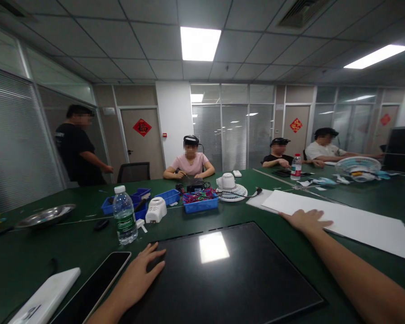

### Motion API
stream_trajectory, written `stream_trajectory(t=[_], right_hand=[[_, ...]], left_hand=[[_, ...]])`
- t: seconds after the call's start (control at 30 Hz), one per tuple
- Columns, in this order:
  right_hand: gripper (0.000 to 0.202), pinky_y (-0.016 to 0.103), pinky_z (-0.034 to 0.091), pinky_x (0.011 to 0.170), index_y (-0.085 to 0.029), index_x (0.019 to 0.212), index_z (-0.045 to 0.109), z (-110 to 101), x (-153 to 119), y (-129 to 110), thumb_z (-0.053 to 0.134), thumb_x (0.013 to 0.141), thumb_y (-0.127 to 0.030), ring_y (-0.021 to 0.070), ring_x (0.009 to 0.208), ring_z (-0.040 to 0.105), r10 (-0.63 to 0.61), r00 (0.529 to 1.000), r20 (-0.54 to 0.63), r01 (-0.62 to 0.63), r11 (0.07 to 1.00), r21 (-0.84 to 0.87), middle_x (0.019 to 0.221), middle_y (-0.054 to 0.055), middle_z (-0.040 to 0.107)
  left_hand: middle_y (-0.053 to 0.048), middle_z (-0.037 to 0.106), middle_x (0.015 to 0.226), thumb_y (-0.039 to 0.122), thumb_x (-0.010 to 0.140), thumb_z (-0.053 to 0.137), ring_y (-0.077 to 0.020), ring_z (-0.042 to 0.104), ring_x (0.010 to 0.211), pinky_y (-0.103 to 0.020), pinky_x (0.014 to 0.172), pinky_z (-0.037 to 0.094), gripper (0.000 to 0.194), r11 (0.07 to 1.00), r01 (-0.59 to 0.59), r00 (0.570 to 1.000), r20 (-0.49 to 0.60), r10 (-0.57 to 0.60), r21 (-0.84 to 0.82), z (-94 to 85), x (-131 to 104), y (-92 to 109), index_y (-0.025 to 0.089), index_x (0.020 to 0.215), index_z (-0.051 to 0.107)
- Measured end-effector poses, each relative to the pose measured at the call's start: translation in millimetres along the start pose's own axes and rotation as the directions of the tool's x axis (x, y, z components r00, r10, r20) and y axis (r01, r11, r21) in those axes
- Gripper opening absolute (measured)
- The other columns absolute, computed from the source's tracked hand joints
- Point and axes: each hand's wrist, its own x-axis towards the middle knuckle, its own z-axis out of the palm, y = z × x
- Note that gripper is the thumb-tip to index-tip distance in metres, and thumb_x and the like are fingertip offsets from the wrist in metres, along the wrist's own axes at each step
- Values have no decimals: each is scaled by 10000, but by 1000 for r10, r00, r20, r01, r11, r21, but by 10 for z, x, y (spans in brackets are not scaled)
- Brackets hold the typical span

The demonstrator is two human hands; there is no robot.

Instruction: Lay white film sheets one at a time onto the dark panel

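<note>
A large black glossy flat panel (249, 279), like a monitor screen, lies face up on the green table in front of me, reflecting a ceiling light. My left hand (139, 270) rests at the panel's left edge, fingers apart, with the fingertips on its surface. Stretched out to the right, my right hand (307, 219) lies flat with spread fingers on the left part of a long white sheet or board (361, 222). Neither hand grasps anything. Left of my left hand lies a dark-screened phone (96, 285), and beyond it a white slab-shaped device (48, 294).
A water bottle (124, 220) stands behind the phone. Further back are a white appliance part (156, 210), a blue bin (201, 205) of wires, a white fan part (232, 193) and a metal bowl (47, 215). Several people are around the table; one stands at left.
</note>
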Motion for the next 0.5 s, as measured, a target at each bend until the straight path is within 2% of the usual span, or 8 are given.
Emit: stream_trajectory(t=[0.07,0.13,0.2,0.3,0.5], right_hand=[[865,797,135,1058,-162,1477,439,-36,-43,7,462,839,-746,511,1472,93,-147,989,-1,147,989,-23,1618,248,188],[620,637,265,1130,-267,1458,451,-94,-58,19,489,933,-594,362,1452,289,-324,945,40,325,945,-22,1589,129,333],[471,524,406,1076,-242,1356,541,-157,-59,23,525,965,-503,272,1291,503,-428,899,94,432,902,-17,1442,99,513],[375,466,514,949,-189,1238,599,-227,-78,-10,575,962,-442,227,1097,607,-465,875,133,475,878,-53,1272,90,606],[373,443,546,889,-167,1236,589,-315,-203,-174,608,948,-404,218,1045,624,-464,875,136,483,856,-185,1225,90,615]], left_hand=[[-84,426,1586,579,875,499,-289,299,1503,-515,1233,230,553,1000,1,1000,4,-1,-2,-7,-10,-8,275,1316,638],[-85,424,1588,582,875,498,-291,297,1504,-520,1232,230,559,1000,-1,1000,7,1,-8,-9,-14,-8,273,1320,634],[-84,423,1588,582,877,495,-293,298,1503,-526,1230,232,560,1000,-1,1000,7,1,-14,-8,-13,-4,272,1324,630],[-88,419,1590,575,878,498,-299,296,1503,-534,1230,230,560,1000,1,1000,7,-1,-13,-8,-5,5,265,1326,628],[-77,416,1592,573,881,496,-301,281,1508,-551,1227,227,545,1000,3,1000,7,-2,-17,-29,-11,11,279,1319,634]])
